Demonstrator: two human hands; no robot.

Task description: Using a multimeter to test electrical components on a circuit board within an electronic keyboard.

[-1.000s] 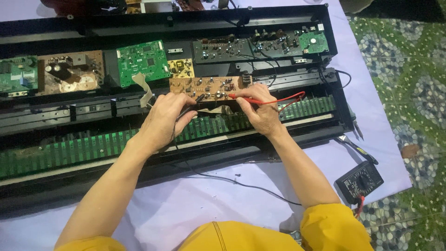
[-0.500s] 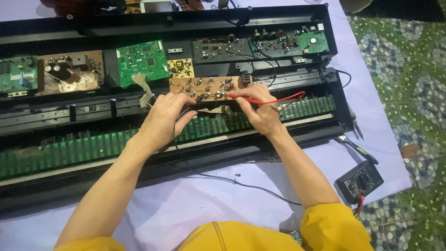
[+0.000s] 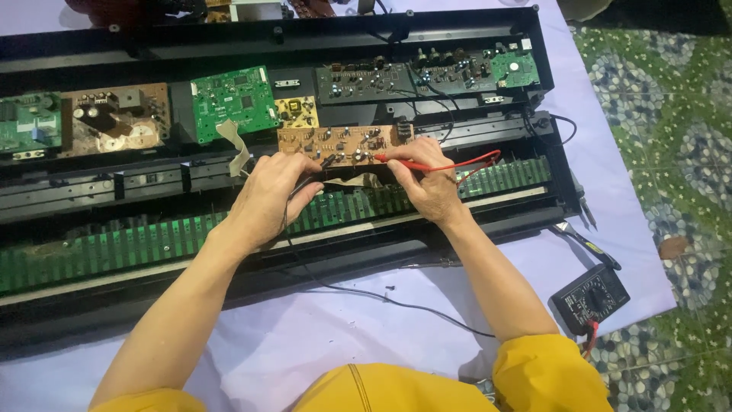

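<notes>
My left hand (image 3: pixel 272 192) pinches a black test probe (image 3: pixel 326 162), tip on the loose brown circuit board (image 3: pixel 343 142). My right hand (image 3: pixel 428 178) holds a red test probe (image 3: pixel 404 162) with its tip on the same board, a red lead trailing right. The board rests tilted inside an opened black keyboard chassis (image 3: pixel 473 229), above the long green key-contact strip (image 3: pixel 137 244).
A black multimeter (image 3: pixel 589 297) lies on the pale purple cloth (image 3: pixel 343 336) at right, a black lead (image 3: pixel 366 294) running to my left hand. Pliers (image 3: pixel 583 243) lie by the chassis corner. Green (image 3: pixel 233 101) and brown (image 3: pixel 114 120) boards sit farther back. Patterned floor at right.
</notes>
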